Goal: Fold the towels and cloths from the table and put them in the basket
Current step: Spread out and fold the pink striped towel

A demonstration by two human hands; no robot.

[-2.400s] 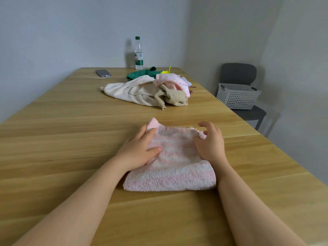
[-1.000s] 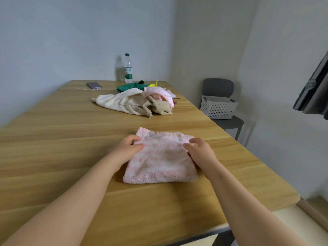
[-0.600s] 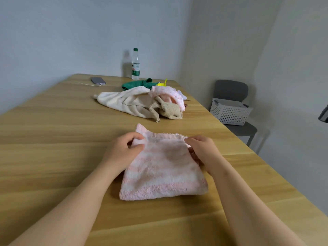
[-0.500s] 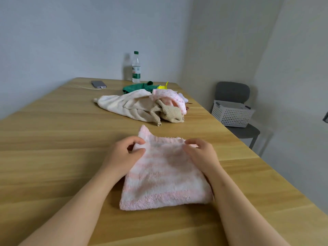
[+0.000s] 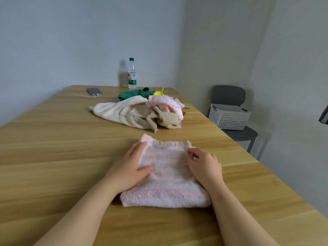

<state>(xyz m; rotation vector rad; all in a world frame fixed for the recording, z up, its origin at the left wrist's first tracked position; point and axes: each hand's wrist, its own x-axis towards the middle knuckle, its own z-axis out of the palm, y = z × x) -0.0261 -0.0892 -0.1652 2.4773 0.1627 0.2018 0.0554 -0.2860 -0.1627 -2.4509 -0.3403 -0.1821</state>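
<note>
fluffy pink-striped towel (image 5: 168, 176) lies folded roughly square.

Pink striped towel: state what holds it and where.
Left hand presses flat on the towel, left side; right hand curls at its far right corner, a pinch cannot be told.

Both bare forearms reach forward from lower frame edge, converging toward centre. Left hand (image 5: 131, 167): palm down, fingers straight, pointing forward and slightly right, thumb spread out to right; lies flat on left part of folded towel (image 5: 168, 185). Left wrist in line with forearm. Right hand (image 5: 204, 166): back of hand up, knuckles raised, fingers (image 5: 192, 153) bent, tips at towel's right edge; thumb hidden, so grip unclear. Hands apart, not touching each other.
</note>
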